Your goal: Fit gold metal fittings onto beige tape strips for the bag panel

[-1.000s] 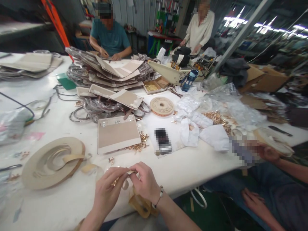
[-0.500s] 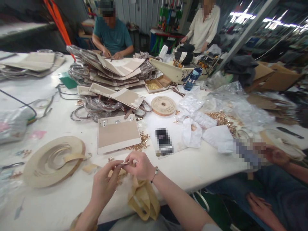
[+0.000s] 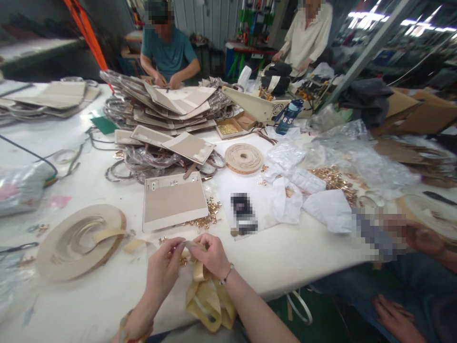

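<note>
Over the front edge of the table, both hands meet at one end of a tan tape strip [image 3: 210, 305]. My right hand [image 3: 211, 255] is closed on that strip, and its loose loops hang below towards my lap. My left hand [image 3: 164, 267] pinches at the end with thumb and fingers; any small part between them is too small to make out. Several small gold metal clips [image 3: 210, 214] are scattered past my hands, some partly hidden under a flat beige panel [image 3: 174, 202]. A large tape roll [image 3: 50, 252] lies left of my left hand.
A smaller tape roll [image 3: 233, 162] sits behind the panel, near stacked beige panels [image 3: 194, 102]. White paper pieces [image 3: 328, 209], a heap of gold clips [image 3: 332, 183] and a blue bottle [image 3: 288, 116] are to the right. A co-worker's hand [image 3: 424, 238] is at the far right; two people work behind the table.
Both hands have come slightly nearer to me. The right hand has turned over the strip, and more of the tan tape shows beneath it. The view has shifted a little.
</note>
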`<state>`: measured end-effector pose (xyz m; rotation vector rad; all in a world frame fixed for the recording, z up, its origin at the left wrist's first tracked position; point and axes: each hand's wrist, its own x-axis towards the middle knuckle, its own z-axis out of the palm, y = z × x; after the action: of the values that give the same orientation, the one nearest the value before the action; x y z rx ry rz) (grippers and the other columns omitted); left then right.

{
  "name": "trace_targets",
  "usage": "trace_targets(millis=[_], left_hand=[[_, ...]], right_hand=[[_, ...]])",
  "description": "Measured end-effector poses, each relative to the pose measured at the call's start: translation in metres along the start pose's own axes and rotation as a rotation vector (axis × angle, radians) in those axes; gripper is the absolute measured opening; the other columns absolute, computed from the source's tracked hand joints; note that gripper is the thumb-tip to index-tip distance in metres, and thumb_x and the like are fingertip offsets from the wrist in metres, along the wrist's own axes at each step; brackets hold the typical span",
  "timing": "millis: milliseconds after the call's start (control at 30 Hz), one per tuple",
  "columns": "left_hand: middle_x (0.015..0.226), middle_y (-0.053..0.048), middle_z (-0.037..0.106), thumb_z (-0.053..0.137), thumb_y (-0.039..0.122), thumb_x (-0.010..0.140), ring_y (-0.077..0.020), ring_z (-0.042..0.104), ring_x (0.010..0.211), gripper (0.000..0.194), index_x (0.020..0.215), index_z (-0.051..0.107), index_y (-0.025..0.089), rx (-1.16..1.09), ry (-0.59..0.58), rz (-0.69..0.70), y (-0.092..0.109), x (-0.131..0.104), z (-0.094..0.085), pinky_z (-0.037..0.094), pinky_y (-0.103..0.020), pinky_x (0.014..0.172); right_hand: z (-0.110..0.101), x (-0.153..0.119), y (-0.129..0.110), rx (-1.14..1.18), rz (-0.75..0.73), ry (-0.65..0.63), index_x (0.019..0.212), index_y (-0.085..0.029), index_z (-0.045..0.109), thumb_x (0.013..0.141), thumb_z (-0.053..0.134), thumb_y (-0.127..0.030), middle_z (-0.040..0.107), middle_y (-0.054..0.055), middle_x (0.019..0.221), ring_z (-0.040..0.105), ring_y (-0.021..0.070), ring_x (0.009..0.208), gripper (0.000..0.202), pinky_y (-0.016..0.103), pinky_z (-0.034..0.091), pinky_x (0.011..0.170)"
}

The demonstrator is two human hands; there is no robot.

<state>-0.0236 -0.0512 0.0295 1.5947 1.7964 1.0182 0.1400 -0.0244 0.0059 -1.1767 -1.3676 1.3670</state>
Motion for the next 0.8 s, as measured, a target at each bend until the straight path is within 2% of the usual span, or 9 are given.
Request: trace_targets(millis=[67,167,300,367,467,500,567,667,800], left_hand=[[0.083,-0.003,0.075,0.056,0.049,0.092,-0.0180,0.070,0.069,0.031,0.094,0.069,0.021,-0.013,-0.014,-0.023,-0.001,0.002,0.003,0.053,-0.026,0.060],[0.080,-0.003,0.074,0.055,0.048,0.093,-0.0172,0.067,0.066,0.031,0.095,0.068,0.020,-0.019,-0.016,-0.064,-0.004,0.005,0.006,0.052,-0.027,0.060],[0.083,-0.004,0.073,0.055,0.044,0.095,-0.0174,0.067,0.068,0.028,0.098,0.067,0.019,0.013,-0.001,-0.042,-0.009,0.007,0.010,0.054,-0.029,0.063],[0.096,-0.007,0.074,0.054,0.039,0.096,-0.0189,0.068,0.077,0.028,0.110,0.065,0.018,0.060,0.010,0.059,-0.011,0.008,0.008,0.056,-0.031,0.069],[0.123,-0.012,0.068,0.051,0.025,0.097,-0.0235,0.065,0.107,0.033,0.128,0.060,0.020,0.167,-0.062,0.359,-0.010,0.012,0.001,0.055,-0.039,0.088],[0.125,-0.011,0.068,0.049,0.021,0.097,-0.0238,0.063,0.111,0.032,0.127,0.061,0.022,0.203,-0.119,0.456,-0.010,0.014,-0.003,0.054,-0.039,0.091],[0.115,-0.009,0.071,0.047,0.016,0.097,-0.0222,0.064,0.103,0.028,0.117,0.066,0.023,0.263,-0.228,0.571,-0.009,0.018,-0.010,0.053,-0.037,0.087],[0.098,-0.007,0.072,0.048,0.016,0.098,-0.0198,0.063,0.088,0.021,0.103,0.068,0.021,0.315,-0.312,0.598,-0.008,0.022,-0.017,0.052,-0.033,0.078],[0.092,-0.007,0.069,0.046,0.018,0.099,-0.0193,0.062,0.084,0.023,0.106,0.068,0.020,0.353,-0.328,0.596,-0.008,0.023,-0.020,0.052,-0.031,0.075]], right_hand=[[-0.001,-0.001,0.004,0.045,0.032,0.001,0.079,-0.018,0.062,0.078,0.073,-0.030,0.068,0.000,0.076,0.060,0.0138,0.066,0.016,0.024,0.047,0.062],[-0.004,0.001,0.006,0.073,0.010,-0.054,0.103,-0.018,0.068,0.082,0.069,-0.028,0.071,0.002,0.090,0.064,0.0157,0.077,0.023,0.026,0.050,0.070],[-0.004,0.004,0.007,-0.042,-0.022,-0.068,0.089,-0.017,0.068,0.090,0.060,-0.032,0.068,0.002,0.079,0.062,0.0157,0.073,0.016,0.026,0.048,0.069],[-0.003,0.004,0.009,-0.089,-0.021,-0.072,0.085,-0.017,0.065,0.093,0.058,-0.034,0.065,0.000,0.074,0.059,0.0147,0.067,0.019,0.025,0.046,0.065],[-0.001,0.003,0.011,-0.167,-0.054,-0.083,0.083,-0.017,0.064,0.093,0.059,-0.034,0.066,0.000,0.073,0.058,0.0141,0.066,0.020,0.024,0.045,0.064],[0.000,0.002,0.012,-0.200,-0.072,-0.085,0.083,-0.017,0.064,0.092,0.060,-0.033,0.066,0.000,0.072,0.058,0.0142,0.066,0.019,0.024,0.045,0.064],[0.001,0.001,0.014,-0.255,-0.097,-0.087,0.082,-0.017,0.064,0.090,0.062,-0.031,0.066,0.000,0.072,0.059,0.0146,0.066,0.016,0.024,0.044,0.063],[0.002,0.000,0.015,-0.287,-0.108,-0.092,0.085,-0.018,0.067,0.089,0.063,-0.030,0.070,0.001,0.075,0.063,0.0160,0.069,0.014,0.026,0.046,0.066],[0.003,0.000,0.012,-0.240,-0.161,-0.101,0.101,-0.018,0.071,0.092,0.061,-0.029,0.077,0.007,0.096,0.069,0.0199,0.087,0.018,0.031,0.052,0.080]])
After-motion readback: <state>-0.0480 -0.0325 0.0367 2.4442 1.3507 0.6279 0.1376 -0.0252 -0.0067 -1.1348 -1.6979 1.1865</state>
